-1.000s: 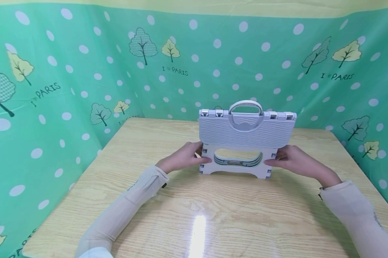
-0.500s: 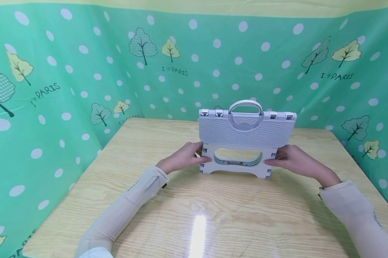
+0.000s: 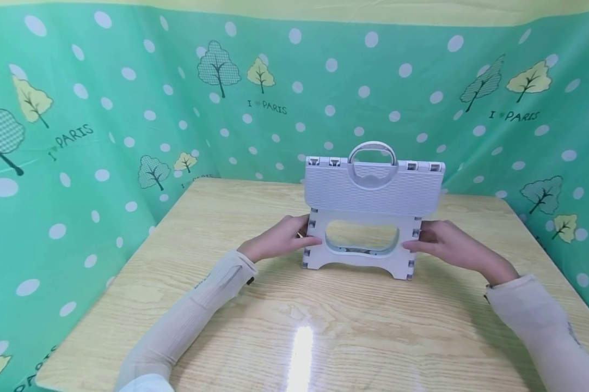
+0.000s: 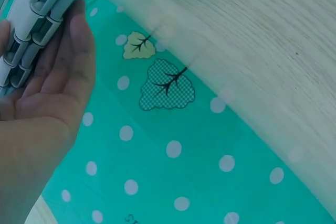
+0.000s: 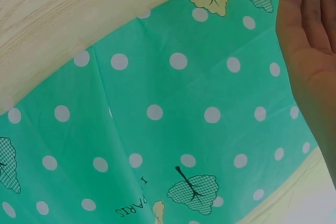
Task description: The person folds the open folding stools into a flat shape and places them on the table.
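A pale grey plastic folding stool [image 3: 333, 190] stands on edge near the far side of the table, its textured seat panel above and a leg panel with an oval cut-out below. An arched carry handle [image 3: 373, 146] rises from its top. My left hand [image 3: 283, 238] grips the leg panel's left edge, thumb in front and fingers behind. In the left wrist view the fingers lie along the hinged edge of the stool [image 4: 44, 17]. My right hand [image 3: 446, 245] holds the right edge likewise; in the right wrist view the stool is almost wholly out of frame.
The wooden table [image 3: 255, 326] extends in front of the stool and to both sides. A green polka-dot curtain [image 3: 152, 98] with printed trees hangs behind the table and along its left and right sides. A bright light reflection [image 3: 300, 356] lies on the tabletop.
The stool has shifted between my hands: its handle and seat panel are higher in view, its lower edge is lower, and more of the leg panel shows. Both hands have hardly moved.
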{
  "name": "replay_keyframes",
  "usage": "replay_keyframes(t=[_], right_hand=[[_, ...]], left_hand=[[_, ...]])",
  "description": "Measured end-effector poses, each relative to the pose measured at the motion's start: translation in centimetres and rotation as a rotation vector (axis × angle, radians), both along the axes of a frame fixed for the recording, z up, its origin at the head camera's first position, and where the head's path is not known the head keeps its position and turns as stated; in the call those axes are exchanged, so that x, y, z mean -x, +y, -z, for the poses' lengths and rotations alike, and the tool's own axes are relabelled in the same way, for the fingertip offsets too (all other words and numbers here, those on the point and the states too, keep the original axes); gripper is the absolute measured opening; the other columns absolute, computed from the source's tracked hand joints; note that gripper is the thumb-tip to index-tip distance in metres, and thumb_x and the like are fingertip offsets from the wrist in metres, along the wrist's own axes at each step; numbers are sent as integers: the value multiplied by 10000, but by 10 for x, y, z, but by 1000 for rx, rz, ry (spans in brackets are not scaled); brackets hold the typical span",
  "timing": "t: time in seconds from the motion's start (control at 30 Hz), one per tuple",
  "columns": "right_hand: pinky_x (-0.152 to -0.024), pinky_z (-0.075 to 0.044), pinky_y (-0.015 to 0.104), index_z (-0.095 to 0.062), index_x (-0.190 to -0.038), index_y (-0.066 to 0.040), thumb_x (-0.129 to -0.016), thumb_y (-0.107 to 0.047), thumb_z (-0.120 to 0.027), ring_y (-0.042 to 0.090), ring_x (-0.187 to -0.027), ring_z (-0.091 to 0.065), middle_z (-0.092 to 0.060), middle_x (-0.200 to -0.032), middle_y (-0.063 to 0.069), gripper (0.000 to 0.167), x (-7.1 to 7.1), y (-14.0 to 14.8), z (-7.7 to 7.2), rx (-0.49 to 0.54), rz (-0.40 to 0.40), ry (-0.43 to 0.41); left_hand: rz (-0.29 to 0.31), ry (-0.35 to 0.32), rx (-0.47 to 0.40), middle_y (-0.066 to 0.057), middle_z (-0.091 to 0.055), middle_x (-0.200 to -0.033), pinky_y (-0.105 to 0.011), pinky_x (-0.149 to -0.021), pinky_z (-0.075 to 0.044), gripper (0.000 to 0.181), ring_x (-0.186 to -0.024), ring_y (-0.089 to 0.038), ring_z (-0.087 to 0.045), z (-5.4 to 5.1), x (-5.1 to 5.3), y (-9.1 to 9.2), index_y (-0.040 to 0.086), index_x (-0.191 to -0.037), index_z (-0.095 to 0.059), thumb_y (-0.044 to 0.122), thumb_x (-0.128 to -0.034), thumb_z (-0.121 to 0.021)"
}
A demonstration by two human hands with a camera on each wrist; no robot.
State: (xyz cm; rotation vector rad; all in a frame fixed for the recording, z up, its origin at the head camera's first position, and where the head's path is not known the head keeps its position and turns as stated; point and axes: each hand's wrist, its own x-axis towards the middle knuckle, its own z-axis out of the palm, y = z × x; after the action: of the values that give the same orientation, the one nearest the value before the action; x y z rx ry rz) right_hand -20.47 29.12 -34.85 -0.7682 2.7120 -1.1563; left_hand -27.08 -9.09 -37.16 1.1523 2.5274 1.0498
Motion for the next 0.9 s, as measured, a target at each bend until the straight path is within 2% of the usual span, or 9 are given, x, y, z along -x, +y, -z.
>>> replay_keyframes(t=[0.1, 0.23, 0.33, 0.47, 0.57, 0.67, 0.8, 0.9], right_hand=[[-790, -577, 270, -588, -1299, -23, -989, -234, -643, 135, -963, -695, -710, -1134, 84, 379, 1, 1, 1, -22, 2, -52], [-801, -585, 304, -592, -1239, 61, -1019, -212, -592, 153, -925, -697, -715, -1067, 103, 351, 3, 2, 7, -5, -56, -203], [-800, -586, 345, -565, -1217, 104, -1030, -186, -568, 181, -892, -693, -711, -1034, 118, 345, 6, 4, 13, 20, -104, -310], [-771, -578, 368, -569, -1167, 112, -1018, -194, -584, 216, -840, -688, -717, -960, 102, 340, 8, 8, 18, 0, -98, -347], [-726, -551, 333, -608, -1088, 64, -993, -256, -627, 214, -790, -662, -702, -870, 72, 334, 9, 10, 23, -66, -47, -378], [-675, -516, 304, -632, -990, 8, -975, -299, -650, 200, -746, -618, -671, -788, 60, 308, 9, 9, 32, -121, -34, -422], [-652, -532, 302, -620, -936, -9, -980, -290, -643, 217, -725, -625, -654, -761, 74, 286, 8, 7, 39, -130, -72, -455], [-649, -559, 308, -627, -936, -10, -977, -298, -648, 220, -713, -656, -662, -770, 70, 291, 9, 5, 38, -139, -81, -460]], left_hand=[[1, -43, -20, -12, -705, -1045, -254, -782, -570, 428, -921, -94, -679, 0, 0, 1, 89, -1301, -517, 330, -975, -652], [-4, -146, -10, -22, -694, -1052, -264, -789, -576, 489, -927, -118, -684, 5, -2, -1, 95, -1319, -486, 327, -944, -699], [-9, -197, 30, -14, -690, -998, -282, -755, -577, 478, -877, -130, -678, 8, -2, -2, 96, -1262, -517, 338, -913, -737], [-25, -210, 76, -19, -682, -953, -294, -705, -575, 452, -827, -144, -673, 10, -1, 1, 87, -1162, -553, 355, -874, -776], [-36, -234, 133, -43, -690, -870, -295, -604, -560, 465, -714, -181, -666, 14, -2, 4, 71, -1099, -561, 394, -854, -787], [-25, -270, 191, -53, -699, -773, -317, -537, -549, 468, -615, -215, -660, 22, -4, 5, 60, -1055, -573, 425, -851, -780], [2, -299, 226, -40, -709, -710, -338, -570, -577, 412, -594, -208, -687, 28, -5, 3, 71, -996, -618, 426, -855, -773], [6, -294, 251, -39, -707, -680, -326, -577, -581, 367, -583, -198, -686, 26, -6, 2, 89, -915, -650, 429, -853, -773]])
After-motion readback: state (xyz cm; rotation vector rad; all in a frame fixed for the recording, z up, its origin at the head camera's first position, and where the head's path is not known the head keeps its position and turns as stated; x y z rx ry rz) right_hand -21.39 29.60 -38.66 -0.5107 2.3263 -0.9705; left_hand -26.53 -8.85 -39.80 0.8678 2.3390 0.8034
